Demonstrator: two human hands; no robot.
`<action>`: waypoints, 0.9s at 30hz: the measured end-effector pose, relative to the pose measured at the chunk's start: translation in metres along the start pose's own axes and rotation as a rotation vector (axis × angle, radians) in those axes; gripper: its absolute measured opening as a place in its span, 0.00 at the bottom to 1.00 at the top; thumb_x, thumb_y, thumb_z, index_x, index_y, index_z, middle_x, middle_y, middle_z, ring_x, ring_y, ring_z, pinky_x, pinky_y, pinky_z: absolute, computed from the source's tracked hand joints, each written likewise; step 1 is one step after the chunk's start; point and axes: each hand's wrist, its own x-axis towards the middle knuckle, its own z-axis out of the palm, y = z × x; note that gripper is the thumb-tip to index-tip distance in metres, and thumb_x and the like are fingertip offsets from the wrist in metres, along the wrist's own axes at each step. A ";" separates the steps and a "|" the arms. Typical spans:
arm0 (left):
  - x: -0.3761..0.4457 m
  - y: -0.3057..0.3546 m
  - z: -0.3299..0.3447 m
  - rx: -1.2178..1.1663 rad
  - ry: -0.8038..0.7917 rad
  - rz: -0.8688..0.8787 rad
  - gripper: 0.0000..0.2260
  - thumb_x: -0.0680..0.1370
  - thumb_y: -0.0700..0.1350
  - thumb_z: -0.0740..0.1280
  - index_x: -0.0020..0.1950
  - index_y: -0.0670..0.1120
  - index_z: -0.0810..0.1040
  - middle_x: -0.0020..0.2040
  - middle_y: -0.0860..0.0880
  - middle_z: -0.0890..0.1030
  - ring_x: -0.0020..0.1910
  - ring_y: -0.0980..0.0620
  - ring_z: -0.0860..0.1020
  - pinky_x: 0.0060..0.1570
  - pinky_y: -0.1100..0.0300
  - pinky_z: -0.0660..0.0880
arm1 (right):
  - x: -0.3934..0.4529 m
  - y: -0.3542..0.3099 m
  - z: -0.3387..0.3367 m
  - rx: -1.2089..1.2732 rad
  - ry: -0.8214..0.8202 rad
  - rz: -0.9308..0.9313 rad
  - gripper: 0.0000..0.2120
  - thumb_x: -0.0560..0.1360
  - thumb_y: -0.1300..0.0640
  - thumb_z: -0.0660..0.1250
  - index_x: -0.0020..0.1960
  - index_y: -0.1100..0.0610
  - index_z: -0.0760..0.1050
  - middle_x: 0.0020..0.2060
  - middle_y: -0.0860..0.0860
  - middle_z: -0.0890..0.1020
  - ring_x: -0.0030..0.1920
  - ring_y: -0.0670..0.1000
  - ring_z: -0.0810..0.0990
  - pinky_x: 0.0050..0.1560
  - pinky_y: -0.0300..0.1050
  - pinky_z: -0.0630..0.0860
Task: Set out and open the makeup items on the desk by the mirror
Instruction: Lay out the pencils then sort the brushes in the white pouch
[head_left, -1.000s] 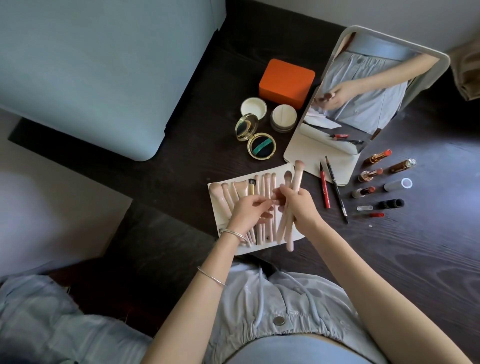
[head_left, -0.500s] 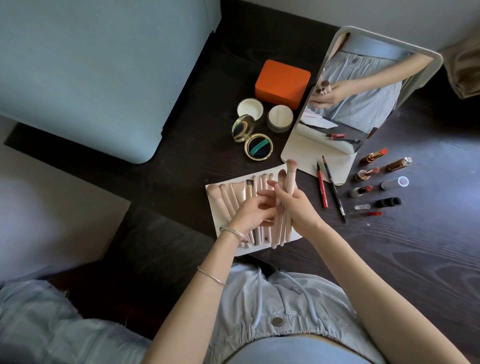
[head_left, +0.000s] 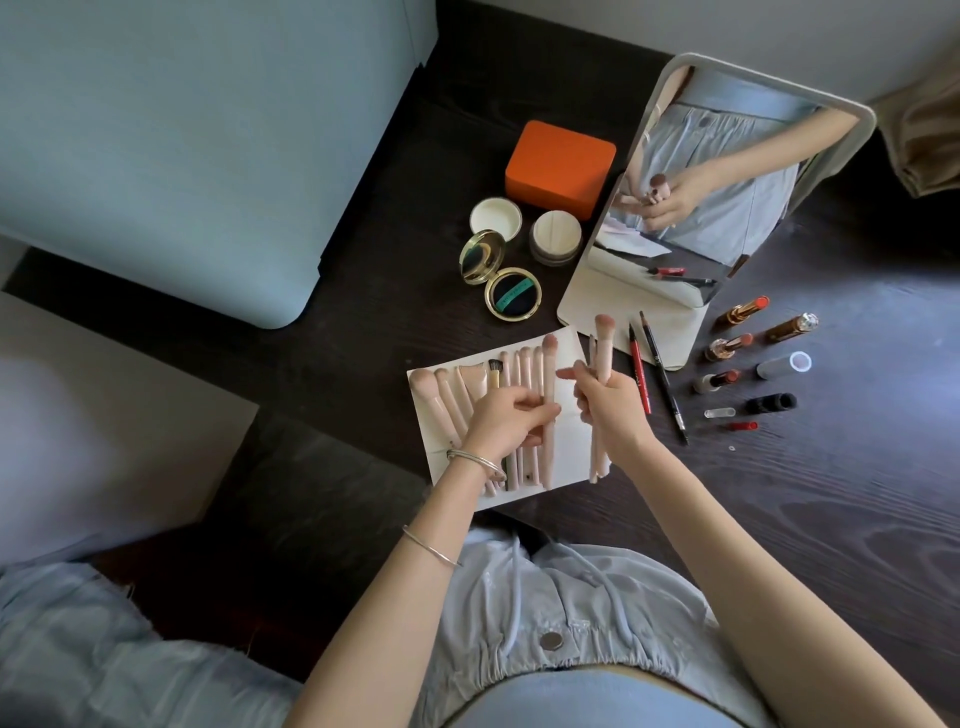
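While your right hand (head_left: 608, 405) grips 2 brushes (head_left: 602, 358), your left hand (head_left: 506, 421) pinches 1 (head_left: 548, 410); lipsticks (head_left: 737, 312) at 3 o'clock and the compact (head_left: 511, 299) at 12 lie opened, brushes remain.

Bare arms rise from the frame's lower centre. The left wrist wears thin silver bangles (head_left: 475, 462); another bangle (head_left: 431, 545) sits lower. A pale blue gathered garment (head_left: 571, 613) has a metal button (head_left: 551, 640).

No text, brand, number or sign can be read anywhere. The green band (head_left: 511, 300) across the puff in the open gold compact (head_left: 512, 299) carries faint marks too small to make out, and the dark pencil (head_left: 663, 378) shows only a blurred pale mark.
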 end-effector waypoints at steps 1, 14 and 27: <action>-0.001 0.001 0.001 0.001 -0.002 -0.003 0.06 0.75 0.42 0.70 0.50 0.41 0.80 0.41 0.46 0.81 0.37 0.54 0.80 0.35 0.67 0.79 | 0.000 0.001 -0.001 -0.056 -0.037 0.011 0.10 0.78 0.56 0.63 0.41 0.58 0.78 0.29 0.50 0.71 0.30 0.46 0.68 0.30 0.38 0.66; 0.009 -0.010 0.003 0.041 0.014 -0.057 0.10 0.79 0.35 0.62 0.58 0.38 0.79 0.44 0.44 0.81 0.38 0.54 0.81 0.40 0.62 0.81 | 0.016 0.012 -0.002 -0.387 -0.041 0.014 0.14 0.69 0.50 0.74 0.35 0.59 0.76 0.27 0.49 0.72 0.29 0.46 0.68 0.32 0.40 0.66; 0.013 -0.014 0.000 0.071 -0.017 -0.094 0.13 0.78 0.34 0.59 0.60 0.39 0.78 0.44 0.44 0.81 0.39 0.53 0.80 0.44 0.61 0.80 | 0.023 0.026 0.009 -0.391 0.073 -0.051 0.10 0.67 0.56 0.76 0.43 0.55 0.76 0.41 0.50 0.81 0.42 0.49 0.80 0.45 0.45 0.77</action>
